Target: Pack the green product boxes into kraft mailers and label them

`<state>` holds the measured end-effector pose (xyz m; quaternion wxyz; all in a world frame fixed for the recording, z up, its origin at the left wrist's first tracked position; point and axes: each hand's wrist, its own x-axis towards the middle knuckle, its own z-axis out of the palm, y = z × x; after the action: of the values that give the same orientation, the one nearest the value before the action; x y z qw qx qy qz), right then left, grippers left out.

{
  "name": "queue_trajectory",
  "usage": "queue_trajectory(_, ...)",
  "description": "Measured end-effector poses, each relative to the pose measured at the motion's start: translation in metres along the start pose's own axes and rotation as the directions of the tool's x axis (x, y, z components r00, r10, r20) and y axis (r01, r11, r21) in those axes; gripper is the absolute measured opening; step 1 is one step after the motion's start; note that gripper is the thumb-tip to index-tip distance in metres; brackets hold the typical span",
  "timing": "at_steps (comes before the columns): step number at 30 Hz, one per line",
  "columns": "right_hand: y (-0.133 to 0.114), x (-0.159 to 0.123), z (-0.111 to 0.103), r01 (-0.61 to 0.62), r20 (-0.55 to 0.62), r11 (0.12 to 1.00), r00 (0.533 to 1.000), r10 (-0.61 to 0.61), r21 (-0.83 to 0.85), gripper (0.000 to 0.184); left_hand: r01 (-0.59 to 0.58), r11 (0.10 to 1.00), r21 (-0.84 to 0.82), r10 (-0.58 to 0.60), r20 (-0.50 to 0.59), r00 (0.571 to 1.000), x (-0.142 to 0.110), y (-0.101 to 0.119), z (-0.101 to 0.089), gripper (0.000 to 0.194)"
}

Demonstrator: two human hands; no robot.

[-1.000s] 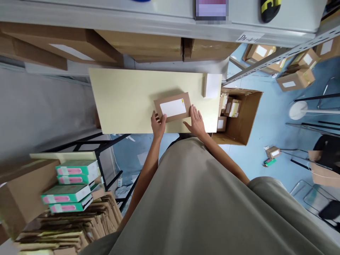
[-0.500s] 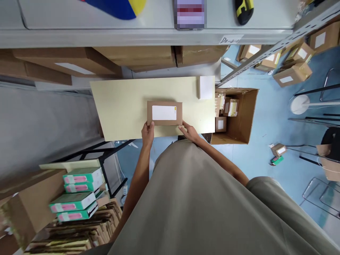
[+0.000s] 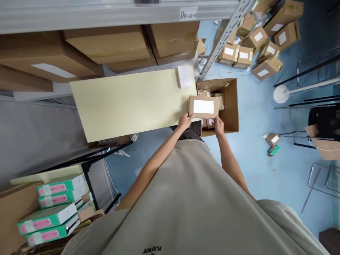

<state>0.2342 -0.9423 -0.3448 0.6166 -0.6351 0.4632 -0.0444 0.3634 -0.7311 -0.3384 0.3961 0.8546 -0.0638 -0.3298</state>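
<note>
A brown cardboard box [image 3: 203, 114] with a white label on top is held between my two hands. My left hand [image 3: 185, 121] grips its near left corner, thumb on the top. At the near right corner, my right hand [image 3: 219, 126] is closed on the same box. It hangs partly over the right end of the pale yellow table [image 3: 130, 102] and partly over a big open carton [image 3: 232, 106]. Inside that carton lie several smaller labelled boxes, some hidden beneath the held one. A stack of white labels [image 3: 184, 76] rests on the table's far right corner.
Large cartons [image 3: 111, 44] fill the shelf behind the table, under a grey metal beam [image 3: 119, 16]. Many labelled parcels [image 3: 255, 37] lie on the blue floor at the far right. Green and white boxes [image 3: 50, 216] are stacked at the lower left. A chair [image 3: 322, 120] stands at right.
Both hands have carried the cardboard box rightward, off the middle of the table to above the open carton. The view has shifted to the right along with it.
</note>
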Motion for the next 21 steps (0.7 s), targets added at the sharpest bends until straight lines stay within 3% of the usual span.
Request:
queue_trajectory(3, 0.016, -0.016, -0.053, -0.012, -0.147, 0.993, 0.989, 0.029, 0.117, 0.046, -0.064, 0.993, 0.099, 0.047, 0.162, 0.986, -0.017, 0.024, 0.037, 0.037)
queue_trajectory(6, 0.037, -0.039, -0.078, -0.075, -0.185, 0.981, 0.977, 0.108, 0.180, 0.043, -0.135, 0.977, 0.163, 0.090, 0.257, 0.962, -0.031, 0.031, 0.054, 0.036)
queue_trajectory(10, 0.066, -0.062, -0.079, -0.207, -0.225, 0.940, 0.936, 0.271, 0.271, 0.038, -0.216, 0.959, 0.185, 0.158, 0.286, 0.945, -0.028, 0.032, 0.062, 0.045)
queue_trajectory(16, 0.092, -0.073, -0.067, -0.379, -0.274, 0.861, 0.836, 0.476, 0.338, 0.043, -0.330, 0.923, 0.200, 0.240, 0.371, 0.897, 0.000, 0.046, 0.084, 0.063)
queue_trajectory(21, 0.086, -0.055, -0.061, -0.361, -0.270, 0.861, 0.843, 0.466, 0.359, 0.047, -0.433, 0.883, 0.179, 0.313, 0.463, 0.829, 0.037, 0.076, 0.104, 0.069)
